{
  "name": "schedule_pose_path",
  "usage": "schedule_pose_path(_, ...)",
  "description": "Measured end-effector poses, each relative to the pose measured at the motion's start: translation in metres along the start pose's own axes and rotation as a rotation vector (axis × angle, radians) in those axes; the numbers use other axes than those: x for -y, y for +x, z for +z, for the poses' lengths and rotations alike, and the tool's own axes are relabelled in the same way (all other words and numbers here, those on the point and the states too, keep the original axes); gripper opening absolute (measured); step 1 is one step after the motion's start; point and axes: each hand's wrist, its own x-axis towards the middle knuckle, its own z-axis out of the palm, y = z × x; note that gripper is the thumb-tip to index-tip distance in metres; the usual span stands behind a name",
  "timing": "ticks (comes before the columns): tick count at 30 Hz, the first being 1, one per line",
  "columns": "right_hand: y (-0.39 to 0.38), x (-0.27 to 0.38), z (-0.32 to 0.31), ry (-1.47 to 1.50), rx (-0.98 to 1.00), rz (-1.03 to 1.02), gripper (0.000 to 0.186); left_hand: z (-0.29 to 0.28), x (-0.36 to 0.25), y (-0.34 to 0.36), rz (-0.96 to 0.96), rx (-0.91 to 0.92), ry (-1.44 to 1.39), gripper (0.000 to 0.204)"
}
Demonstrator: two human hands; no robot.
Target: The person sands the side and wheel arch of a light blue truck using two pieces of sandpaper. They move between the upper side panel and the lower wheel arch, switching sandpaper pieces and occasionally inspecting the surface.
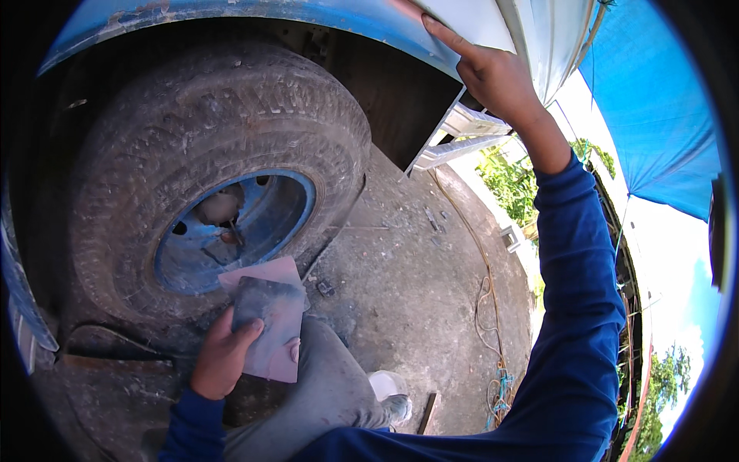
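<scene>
Concrete floor, grey and gritty (400, 269), strewn with pale flecks and small debris; its edge curves off toward bright daylight at right. Left hand (219, 360) holds a flat rectangular pinkish board with a dark grey smeared face (265, 316), thumb pressed on top; board sits low, in front of the wheel and over a bent knee in dusty grey trousers (323, 377). A small pale pink dab of paste (295, 350) clings near the board's right edge. Right hand (500, 83) is raised to the scuffed blue metal wheel arch (339, 21), index finger stretched out along the boundary with a white panel (481, 23), other fingers tucked; cannot tell whether anything lies in their curl. Below the arch, a large dust-coated black rubber tyre (231, 138) on a blue metal rim (300, 204). Right of it, a white metal step-like frame (454, 150). Across the floor, a thin tan hose (489, 262) runs to a tangle of turquoise cord (504, 393); a short wooden strip (428, 413) lies near a white container (389, 383). Overhead right, a bright blue tarpaulin (662, 100); green foliage (509, 181) beyond, sunlit.
</scene>
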Motion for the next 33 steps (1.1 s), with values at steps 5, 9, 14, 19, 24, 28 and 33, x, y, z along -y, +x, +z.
schedule_pose_path(5,0.001,0.001,0.003,-0.067,-0.066,-0.028,0.076,0.004,-0.007,-0.001,-0.017,0.024,-0.004,0.038)
schedule_pose_path(9,-0.004,-0.004,0.012,-0.062,-0.079,-0.010,0.076,0.005,-0.010,-0.007,-0.004,0.032,0.029,0.040)
schedule_pose_path(14,-0.001,0.003,0.011,0.044,-0.102,0.009,0.073,-0.004,-0.013,-0.012,0.014,0.038,-0.021,0.041)
schedule_pose_path(19,-0.005,0.007,0.012,0.243,-0.141,0.056,0.066,-0.010,-0.016,-0.021,0.076,0.031,0.021,0.040)
schedule_pose_path(24,-0.026,0.000,0.019,0.306,-0.182,0.167,0.054,-0.002,-0.019,-0.020,0.049,0.056,-0.051,0.041)
schedule_pose_path(28,-0.048,0.078,0.022,0.745,-0.487,0.510,0.027,-0.012,-0.024,-0.019,0.056,0.042,-0.038,0.040)
schedule_pose_path(33,-0.026,0.162,-0.001,0.703,-0.533,0.505,0.016,-0.032,-0.016,-0.010,0.036,-0.019,0.033,0.040)
